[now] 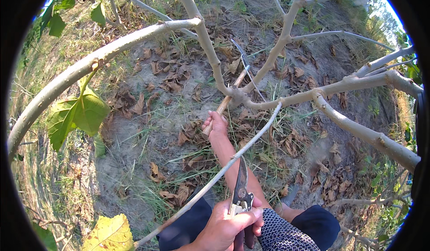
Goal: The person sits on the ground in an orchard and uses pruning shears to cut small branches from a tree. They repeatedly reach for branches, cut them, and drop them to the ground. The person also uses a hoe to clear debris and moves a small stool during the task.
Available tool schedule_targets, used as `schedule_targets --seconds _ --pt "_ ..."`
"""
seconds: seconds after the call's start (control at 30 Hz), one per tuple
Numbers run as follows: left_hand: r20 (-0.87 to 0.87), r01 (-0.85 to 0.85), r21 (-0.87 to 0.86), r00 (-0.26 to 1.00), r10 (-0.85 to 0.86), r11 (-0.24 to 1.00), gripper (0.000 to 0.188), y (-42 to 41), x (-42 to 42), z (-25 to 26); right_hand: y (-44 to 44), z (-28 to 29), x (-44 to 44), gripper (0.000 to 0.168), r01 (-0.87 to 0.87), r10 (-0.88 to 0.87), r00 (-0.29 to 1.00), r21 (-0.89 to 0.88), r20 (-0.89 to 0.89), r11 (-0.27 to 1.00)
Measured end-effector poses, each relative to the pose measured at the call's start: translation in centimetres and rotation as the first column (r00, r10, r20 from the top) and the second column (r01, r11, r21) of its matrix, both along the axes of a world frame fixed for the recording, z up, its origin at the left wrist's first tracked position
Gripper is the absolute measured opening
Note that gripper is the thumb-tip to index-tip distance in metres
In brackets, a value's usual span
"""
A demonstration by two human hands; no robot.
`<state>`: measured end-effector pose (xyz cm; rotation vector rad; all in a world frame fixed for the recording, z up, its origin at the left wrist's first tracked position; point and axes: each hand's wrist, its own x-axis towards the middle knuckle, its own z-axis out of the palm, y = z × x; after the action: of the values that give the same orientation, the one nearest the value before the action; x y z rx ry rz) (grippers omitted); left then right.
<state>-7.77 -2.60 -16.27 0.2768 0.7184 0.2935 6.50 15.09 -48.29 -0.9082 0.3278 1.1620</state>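
Observation:
My left hand (223, 222), low in the picture, is closed around bypass pruning shears (242, 192); their dark, worn blades point up and look closed. My right hand (216, 125) grips the lower end of a wooden handle (222, 106) of a sickle-like tool. Its curved metal blade (239, 48) lies beyond the fork of a small tree (237, 96). The handle passes just left of that fork, and whether it touches the bark I cannot tell. A thin, pale strand runs from near the blade down to the right. A slender bare branch (215, 180) crosses above my right forearm.
Thick grey branches (100, 56) arch left and others (362, 133) spread right. Green leaves (84, 113) hang at left, with a yellow leaf (109, 234) at lower left. Dry brown leaves (174, 78) and cut grass (141, 200) lie on sandy ground. My dark-clothed legs (317, 224) are below.

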Motion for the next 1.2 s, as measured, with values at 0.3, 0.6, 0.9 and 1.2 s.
schedule_targets --seconds 0.3,0.6,0.9,1.2 --pt "0.000 -0.049 -0.003 0.999 0.049 0.999 0.021 0.0 -1.4 -0.3 0.9 -1.3 3.1 0.022 -0.077 0.113 0.978 -0.194 0.178 0.978" --pt "-0.003 0.063 -0.031 0.998 -0.063 0.998 0.024 0.4 -0.4 0.4 -17.2 -1.7 -7.6 0.023 -0.659 0.851 0.253 -0.562 0.461 0.500" --pt "-0.002 0.073 -0.071 0.997 -0.073 0.995 0.023 -0.1 -0.8 0.6 -16.7 0.1 -5.5 0.019 -0.528 0.576 0.755 -0.232 0.313 0.817" --pt "-0.030 0.082 -0.089 0.996 -0.084 0.993 0.025 0.0 -1.2 0.6 -12.3 2.5 -7.3 0.027 -0.149 0.203 0.955 0.241 -0.217 0.959"
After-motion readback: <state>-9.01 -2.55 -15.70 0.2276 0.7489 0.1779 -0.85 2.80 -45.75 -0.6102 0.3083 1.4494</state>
